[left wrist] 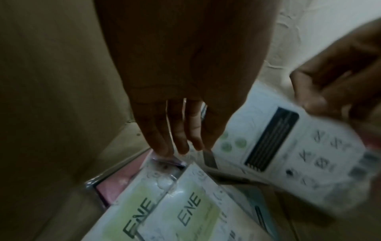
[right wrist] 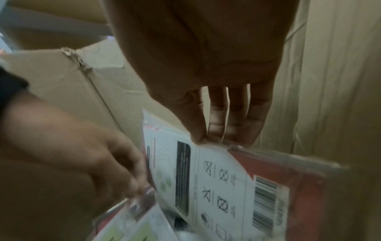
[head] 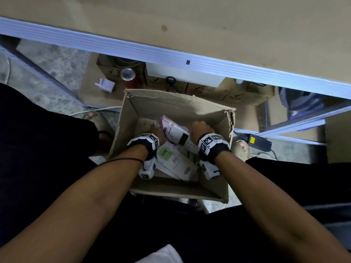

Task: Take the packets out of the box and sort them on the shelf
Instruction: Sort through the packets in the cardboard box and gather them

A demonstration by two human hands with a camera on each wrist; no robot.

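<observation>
An open cardboard box [head: 171,99] stands on the floor between my legs, and both hands are inside it. My right hand [head: 197,126] grips the edge of a white packet [head: 176,132] with a black label, a barcode and a pink side. It holds that packet tilted above the others; the grip [right wrist: 222,137] and the packet [right wrist: 216,179] show in the right wrist view. My left hand [left wrist: 179,146] reaches down with straight fingers, whose tips touch the top edge of a pink packet [left wrist: 119,182] beside two green-labelled packets [left wrist: 175,212]. The thumb is hidden.
A shelf board [head: 190,19] with a pale metal front rail [head: 171,54] runs across above the box. On the lower level sit brown cartons [head: 237,93], a red can [head: 129,76] and a white plug [head: 105,85]. A black power adapter [head: 254,140] lies right of the box.
</observation>
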